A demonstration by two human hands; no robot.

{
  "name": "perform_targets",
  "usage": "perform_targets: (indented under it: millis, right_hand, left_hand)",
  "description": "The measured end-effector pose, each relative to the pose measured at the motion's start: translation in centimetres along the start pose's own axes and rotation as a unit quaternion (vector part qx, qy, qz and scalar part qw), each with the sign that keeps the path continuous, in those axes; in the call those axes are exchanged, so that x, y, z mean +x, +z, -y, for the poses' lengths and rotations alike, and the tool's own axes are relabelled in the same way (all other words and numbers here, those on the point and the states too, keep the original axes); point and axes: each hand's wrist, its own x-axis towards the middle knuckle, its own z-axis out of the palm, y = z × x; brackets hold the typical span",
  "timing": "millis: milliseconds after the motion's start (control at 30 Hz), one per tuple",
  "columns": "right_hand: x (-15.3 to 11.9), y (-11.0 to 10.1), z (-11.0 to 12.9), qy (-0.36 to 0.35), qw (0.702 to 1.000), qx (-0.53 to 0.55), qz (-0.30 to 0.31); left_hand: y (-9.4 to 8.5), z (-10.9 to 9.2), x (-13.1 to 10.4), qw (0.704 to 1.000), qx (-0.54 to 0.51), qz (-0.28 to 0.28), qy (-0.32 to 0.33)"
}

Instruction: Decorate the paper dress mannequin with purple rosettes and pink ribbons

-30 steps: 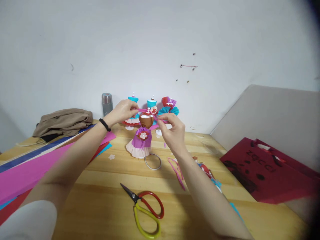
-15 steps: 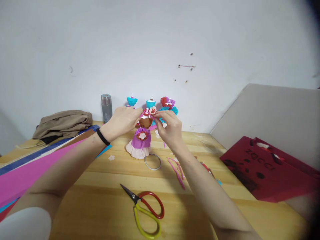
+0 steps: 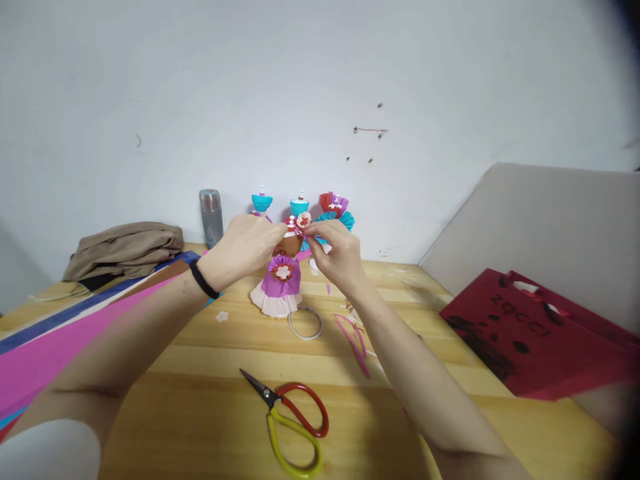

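A decorated crepe-paper figure stands on the table, with a purple and pale pink skirt, a brown middle and a red and white top. My left hand is closed at the upper left of this figure, its fingertips mostly hidden behind the fist. From the other side my right hand pinches at the lower edge of a small pale pink and red paper flower. Scissors with one red and one yellow handle lie partly open in front. A thin grey ring rests beside the skirt.
Similar turquoise, red and purple paper pieces stand against the wall. Coloured sheets, a brown cloth and a flask are on the left. Pink scraps lie near my right forearm. A red bag is at the right.
My hands stay at the top of the figure with only small finger movement. The pink strip by my left fingertips shows less now. The view has shifted slightly.
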Motion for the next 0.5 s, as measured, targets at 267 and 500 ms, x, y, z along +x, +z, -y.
perform_targets:
  millis: [267,500]
  right_hand:
    - [0.6,0.4,0.4,-0.003,0.999,0.036,0.014]
    - [1.2,0.5,0.1,0.006,0.998,0.046,0.037]
  left_hand:
    - [0.7,0.4,0.4,0.998,-0.050,-0.024,-0.033]
    - [0.5,0.4,0.7,0.990,-0.142,-0.003,-0.020]
